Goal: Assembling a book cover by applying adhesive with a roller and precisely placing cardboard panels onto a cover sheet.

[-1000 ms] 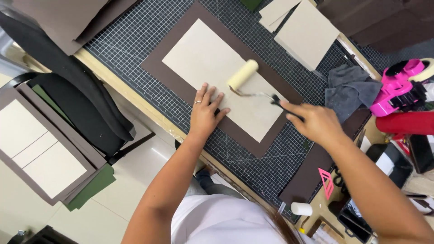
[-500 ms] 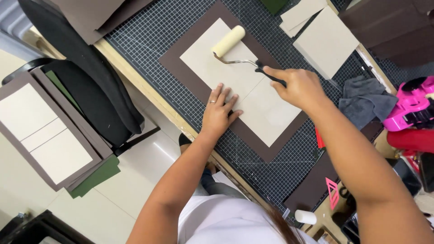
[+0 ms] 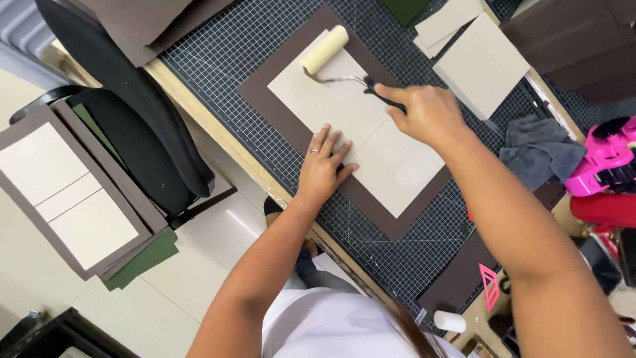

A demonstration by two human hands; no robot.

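Currently right hand (image 3: 429, 114) fingers closed around paint roller (image 3: 326, 49) handle, roller at board's (image 3: 358, 122) upper-left edge. Left hand (image 3: 322, 166) flat, fingers spread, pinning board's lower edge. Brown sheet (image 3: 278, 109) borders it; bare cutting mat (image 3: 252, 33) upper left.

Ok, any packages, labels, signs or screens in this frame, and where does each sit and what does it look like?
No packages, signs or screens can be made out.
Pink tag: small flat cut-out shape at the table's near right edge; whether it is a label cannot be told.
White cylinder: short, lying below it, no visible label.
Right hand holds a cream paint roller; left hand presses the beige board.
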